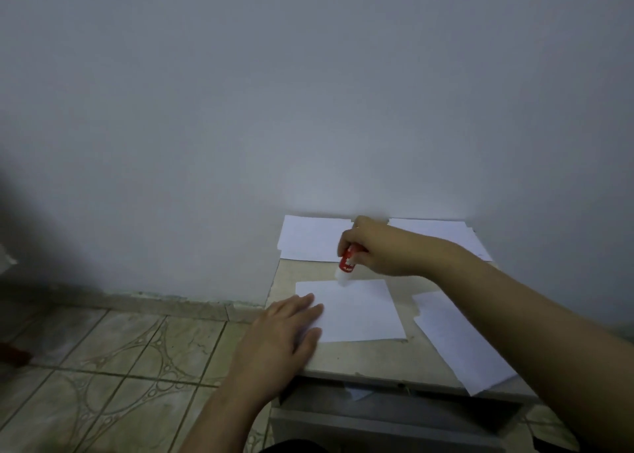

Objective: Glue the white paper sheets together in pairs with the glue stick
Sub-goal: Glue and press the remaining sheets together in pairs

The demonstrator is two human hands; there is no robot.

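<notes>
A white paper sheet (pixel 360 312) lies flat in the middle of a small table (pixel 363 363). My left hand (pixel 284 336) presses flat on the sheet's left edge, fingers straight. My right hand (pixel 374 246) grips a red glue stick (pixel 346 264), its white tip touching the sheet's far edge. More white sheets lie at the back left (pixel 308 240), the back right (pixel 442 233) and the right front (pixel 456 343), partly under my right forearm.
The table stands against a plain pale wall (pixel 308 109). A tiled floor (pixel 113 356) spreads to the left, below the table's edge. A dark open shelf (pixel 377 408) shows under the tabletop.
</notes>
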